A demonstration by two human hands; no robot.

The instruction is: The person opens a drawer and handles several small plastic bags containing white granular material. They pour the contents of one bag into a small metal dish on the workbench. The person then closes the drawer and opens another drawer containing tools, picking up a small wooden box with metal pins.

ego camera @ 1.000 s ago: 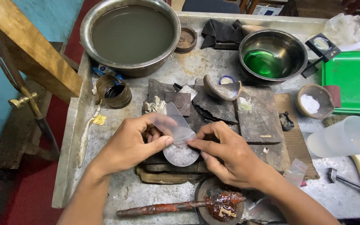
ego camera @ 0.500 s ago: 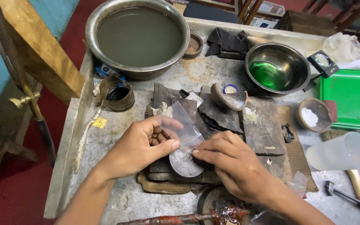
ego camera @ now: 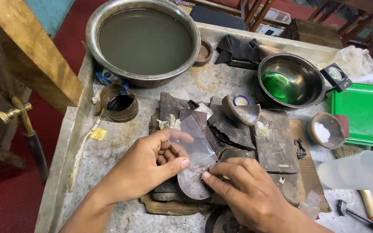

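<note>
Head view: at lower centre, the left hand (ego camera: pixel 145 166) pinches a small clear plastic zip bag (ego camera: pixel 193 144) between thumb and fingers. The right hand (ego camera: pixel 242 190), fingers curled, presses a round grey metal disc (ego camera: pixel 191 185) lying on dark slate pieces (ego camera: pixel 234 125) just below the bag.

A stained grey metal worktop (ego camera: pixel 121 146) carries a large steel basin of murky water (ego camera: pixel 143 41) at upper left, a smaller bowl of green liquid (ego camera: pixel 291 81) and green tray (ego camera: pixel 361 110) at right, and dark slabs (ego camera: pixel 229 125) at centre.
</note>
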